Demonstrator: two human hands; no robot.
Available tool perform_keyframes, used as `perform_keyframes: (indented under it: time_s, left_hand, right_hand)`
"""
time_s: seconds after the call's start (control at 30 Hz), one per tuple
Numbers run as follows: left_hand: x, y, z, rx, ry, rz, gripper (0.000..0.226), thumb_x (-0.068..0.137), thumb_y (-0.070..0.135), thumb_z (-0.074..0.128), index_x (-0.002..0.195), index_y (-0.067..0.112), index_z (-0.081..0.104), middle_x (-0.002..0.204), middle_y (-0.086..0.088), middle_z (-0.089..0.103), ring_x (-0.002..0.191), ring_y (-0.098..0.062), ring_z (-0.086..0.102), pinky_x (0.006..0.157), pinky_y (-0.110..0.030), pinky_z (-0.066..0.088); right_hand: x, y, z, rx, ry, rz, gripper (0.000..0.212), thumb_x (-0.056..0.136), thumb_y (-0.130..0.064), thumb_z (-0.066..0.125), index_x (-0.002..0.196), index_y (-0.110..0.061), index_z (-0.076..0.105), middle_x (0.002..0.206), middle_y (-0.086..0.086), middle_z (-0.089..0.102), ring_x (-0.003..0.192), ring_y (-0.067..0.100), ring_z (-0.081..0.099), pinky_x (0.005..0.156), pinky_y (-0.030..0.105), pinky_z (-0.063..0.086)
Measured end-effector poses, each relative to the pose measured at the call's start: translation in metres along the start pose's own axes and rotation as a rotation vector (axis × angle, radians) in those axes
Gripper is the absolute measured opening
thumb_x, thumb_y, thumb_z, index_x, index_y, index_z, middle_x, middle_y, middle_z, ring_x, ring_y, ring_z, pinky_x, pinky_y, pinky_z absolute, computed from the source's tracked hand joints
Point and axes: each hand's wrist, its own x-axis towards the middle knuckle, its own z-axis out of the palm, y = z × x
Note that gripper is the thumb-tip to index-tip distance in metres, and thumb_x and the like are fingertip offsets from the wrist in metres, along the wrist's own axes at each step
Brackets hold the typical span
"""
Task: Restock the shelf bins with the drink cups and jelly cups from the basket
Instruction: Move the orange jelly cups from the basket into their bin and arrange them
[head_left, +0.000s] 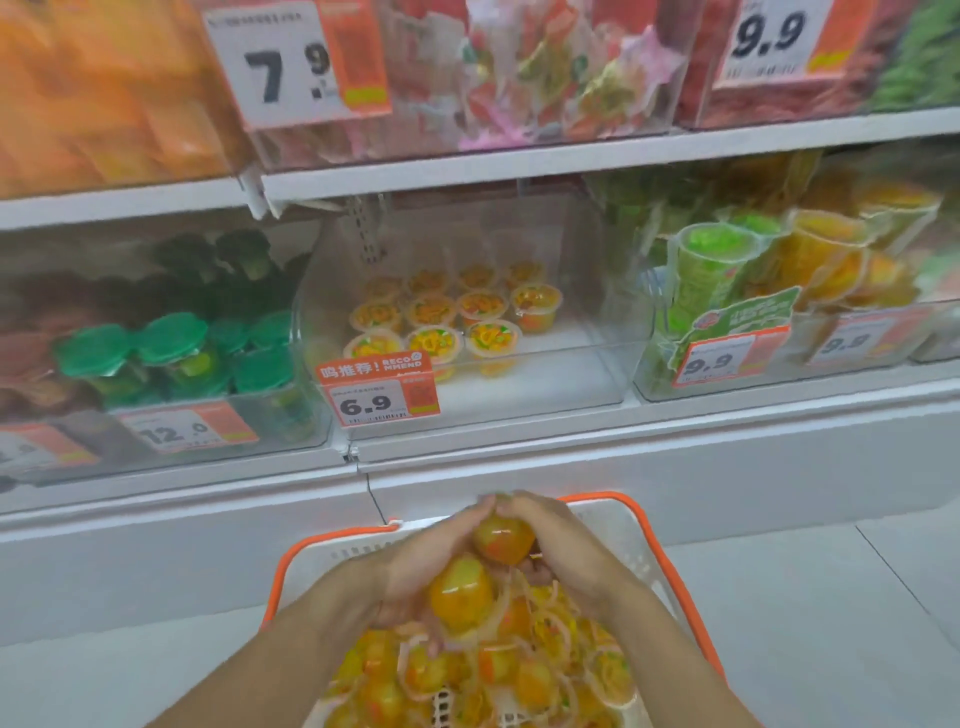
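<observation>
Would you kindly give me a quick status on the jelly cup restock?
Left hand and right hand cupped round jelly cups over the basket. Clear bin part filled. Nothing blocking the bin.

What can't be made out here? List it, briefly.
- Head view: how many jelly cups the left hand and right hand scoop; fingers cover them.
- Basket: near end cut off by the bottom edge.
- 6.9 price tag: small print blurred.
</observation>
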Motion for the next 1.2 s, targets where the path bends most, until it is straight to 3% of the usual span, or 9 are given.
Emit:
perform_keyframes:
  time_s: [0.13, 0.3, 0.4, 0.5, 0.6, 0.7, 0.83, 1.0, 1.2]
  left_hand:
    - [-0.041, 0.035, -0.003, 0.109, 0.135, 0.154, 0.074, 0.084, 0.077, 0.031, 0.105, 0.021, 0.074, 0.088, -0.001, 0.073, 0.068, -0.016, 0.065, 0.062, -0.035, 0.05]
    - [-0.071, 0.051, -0.005, 0.174, 0.209, 0.412, 0.065, 0.087, 0.08, 0.025, 0.121, 0.041, 0.065, 0.121, 0.017, 0.068, 0.114, -0.003, 0.062, 0.105, -0.04, 0.046]
    - [-0.076, 0.052, -0.001, 0.064, 0.3, 0.437, 0.058, 0.085, 0.075, 0.034, 0.109, 0.037, 0.072, 0.105, 0.016, 0.073, 0.099, -0.003, 0.068, 0.09, -0.031, 0.055]
    - [-0.073, 0.046, -0.006, 0.041, 0.364, 0.412, 0.045, 0.086, 0.059, 0.057, 0.087, 0.018, 0.077, 0.095, -0.004, 0.074, 0.089, -0.029, 0.071, 0.08, -0.052, 0.055]
    - [-0.07, 0.04, -0.011, 0.067, 0.424, 0.369, 0.037, 0.08, 0.046, 0.058, 0.084, 0.013, 0.074, 0.09, -0.008, 0.07, 0.075, -0.023, 0.07, 0.057, -0.034, 0.054]
    - [-0.067, 0.035, -0.017, 0.041, 0.466, 0.374, 0.029, 0.084, 0.042, 0.062, 0.079, 0.016, 0.074, 0.078, 0.004, 0.068, 0.062, -0.002, 0.065, 0.052, -0.016, 0.051]
    - [-0.064, 0.032, -0.021, -0.013, 0.481, 0.397, 0.025, 0.079, 0.044, 0.064, 0.063, 0.026, 0.07, 0.065, 0.011, 0.062, 0.066, -0.004, 0.063, 0.063, -0.019, 0.049]
    - [-0.062, 0.035, -0.02, 0.067, 0.462, 0.423, 0.041, 0.092, 0.031, 0.056, 0.052, 0.034, 0.065, 0.057, 0.017, 0.056, 0.066, 0.0, 0.054, 0.064, -0.015, 0.042]
    - [-0.058, 0.034, -0.023, 0.056, 0.48, 0.381, 0.032, 0.089, 0.035, 0.06, 0.059, 0.03, 0.068, 0.064, 0.009, 0.055, 0.062, -0.005, 0.056, 0.06, -0.019, 0.045]
  right_hand:
    - [-0.021, -0.049, 0.011, 0.036, -0.015, -0.173, 0.021, 0.095, -0.033, 0.057, 0.105, -0.021, 0.071, 0.067, -0.015, 0.057, 0.054, 0.002, 0.046, 0.049, 0.018, 0.029]
    - [-0.037, -0.096, 0.008, -0.012, -0.097, -0.317, 0.038, 0.079, -0.053, 0.066, 0.109, -0.031, 0.073, 0.074, -0.012, 0.056, 0.059, 0.011, 0.043, 0.05, 0.021, 0.031]
    - [-0.031, -0.117, 0.003, -0.142, -0.006, -0.414, 0.038, 0.073, -0.053, 0.071, 0.102, -0.029, 0.075, 0.08, -0.007, 0.062, 0.061, 0.01, 0.054, 0.051, 0.019, 0.038]
    - [-0.021, -0.144, -0.009, -0.359, 0.188, -0.595, 0.042, 0.068, -0.049, 0.079, 0.104, -0.03, 0.073, 0.096, -0.005, 0.071, 0.082, 0.006, 0.068, 0.067, 0.013, 0.048]
    - [-0.001, -0.182, -0.028, -0.55, 0.44, -0.684, 0.045, 0.069, -0.052, 0.083, 0.106, -0.028, 0.072, 0.1, -0.008, 0.073, 0.088, 0.003, 0.069, 0.076, 0.019, 0.053]
    - [0.03, -0.214, -0.048, -0.876, 0.566, -0.425, 0.055, 0.07, -0.058, 0.079, 0.111, -0.022, 0.07, 0.101, -0.004, 0.073, 0.096, 0.014, 0.068, 0.086, 0.032, 0.054]
    - [0.066, -0.216, -0.064, -1.291, 0.543, 0.015, 0.054, 0.057, -0.057, 0.082, 0.087, -0.013, 0.07, 0.082, 0.003, 0.069, 0.082, 0.022, 0.068, 0.072, 0.032, 0.057]
    - [0.096, -0.205, -0.075, -1.231, 0.398, 0.145, 0.049, 0.067, -0.044, 0.086, 0.102, -0.013, 0.073, 0.108, 0.003, 0.071, 0.099, 0.018, 0.065, 0.09, 0.029, 0.053]
    - [0.102, -0.198, -0.077, -0.988, 0.428, 0.082, 0.091, 0.063, -0.044, 0.092, 0.136, -0.006, 0.053, 0.136, 0.007, 0.058, 0.124, 0.022, 0.057, 0.097, 0.027, 0.043]
